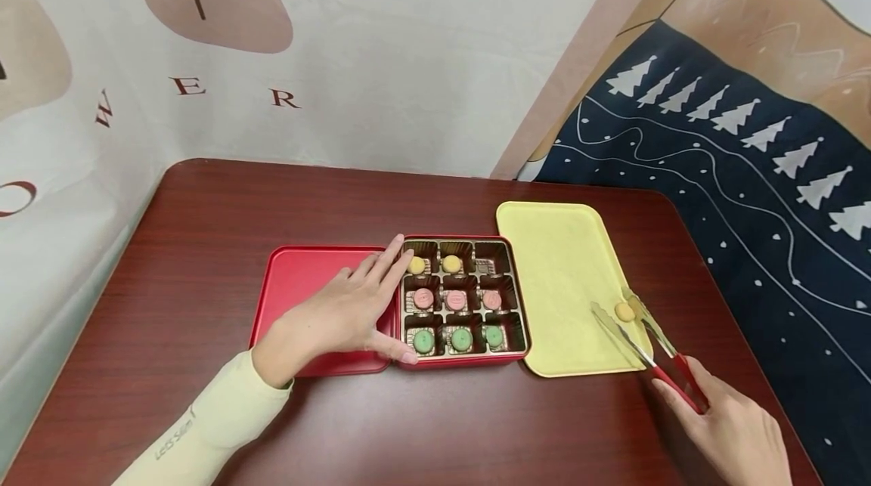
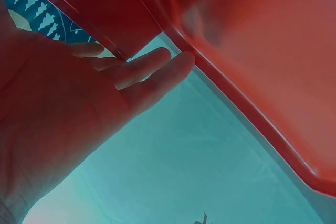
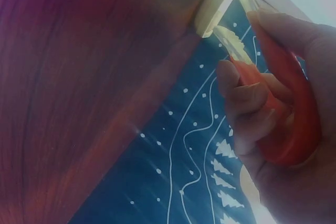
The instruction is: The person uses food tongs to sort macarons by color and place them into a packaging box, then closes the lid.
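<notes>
Protruding from the grip of the right hand (image 1: 738, 425), right of the box (image 1: 466, 360), red-handled tongs (image 1: 665, 376) are parted about a lone yellow disc (image 1: 622, 311) over the yellow tray (image 1: 565, 282); whether it is pinched cannot be told. The box's left edge is touched by the left hand (image 1: 343, 312), fingers spread wide, palm above the red lid (image 1: 306, 274). Inside the box, green discs (image 1: 461, 339), pink discs (image 1: 456, 300), then two yellow discs (image 1: 451, 264) are ranked.
</notes>
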Tool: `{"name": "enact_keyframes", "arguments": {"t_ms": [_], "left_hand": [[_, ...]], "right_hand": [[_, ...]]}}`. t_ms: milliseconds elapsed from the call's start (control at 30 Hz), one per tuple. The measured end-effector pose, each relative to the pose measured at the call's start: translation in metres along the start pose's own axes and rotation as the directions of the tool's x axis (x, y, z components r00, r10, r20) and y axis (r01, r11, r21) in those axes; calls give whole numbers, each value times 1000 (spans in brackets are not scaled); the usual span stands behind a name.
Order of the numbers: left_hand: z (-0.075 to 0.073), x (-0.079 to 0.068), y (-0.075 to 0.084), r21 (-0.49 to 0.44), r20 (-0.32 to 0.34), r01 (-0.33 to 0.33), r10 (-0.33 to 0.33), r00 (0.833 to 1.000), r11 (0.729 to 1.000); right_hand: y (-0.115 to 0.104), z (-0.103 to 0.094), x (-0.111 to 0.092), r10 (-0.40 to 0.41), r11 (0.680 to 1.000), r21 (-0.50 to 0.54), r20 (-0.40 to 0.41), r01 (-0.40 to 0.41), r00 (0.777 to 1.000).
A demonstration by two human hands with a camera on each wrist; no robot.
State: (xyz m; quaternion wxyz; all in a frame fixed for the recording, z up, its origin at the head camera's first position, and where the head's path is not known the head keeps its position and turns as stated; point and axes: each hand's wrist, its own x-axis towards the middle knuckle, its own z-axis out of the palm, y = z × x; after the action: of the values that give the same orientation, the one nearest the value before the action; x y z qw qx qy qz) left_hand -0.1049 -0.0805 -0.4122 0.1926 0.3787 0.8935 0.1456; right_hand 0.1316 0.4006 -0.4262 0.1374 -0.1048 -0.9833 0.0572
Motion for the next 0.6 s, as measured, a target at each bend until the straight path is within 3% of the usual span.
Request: {"name": "enact_keyframes", "arguments": {"t_ms": [367, 600], "left_hand": [[0, 2, 0, 5, -1, -1, 1, 1000, 1000], [0, 2, 0, 8, 6, 6, -6, 1000, 1000]], "right_hand": [[0, 4, -4, -29, 999, 34, -73, 31, 997], [0, 7, -3, -19, 1000, 13, -74, 20, 997]]}}
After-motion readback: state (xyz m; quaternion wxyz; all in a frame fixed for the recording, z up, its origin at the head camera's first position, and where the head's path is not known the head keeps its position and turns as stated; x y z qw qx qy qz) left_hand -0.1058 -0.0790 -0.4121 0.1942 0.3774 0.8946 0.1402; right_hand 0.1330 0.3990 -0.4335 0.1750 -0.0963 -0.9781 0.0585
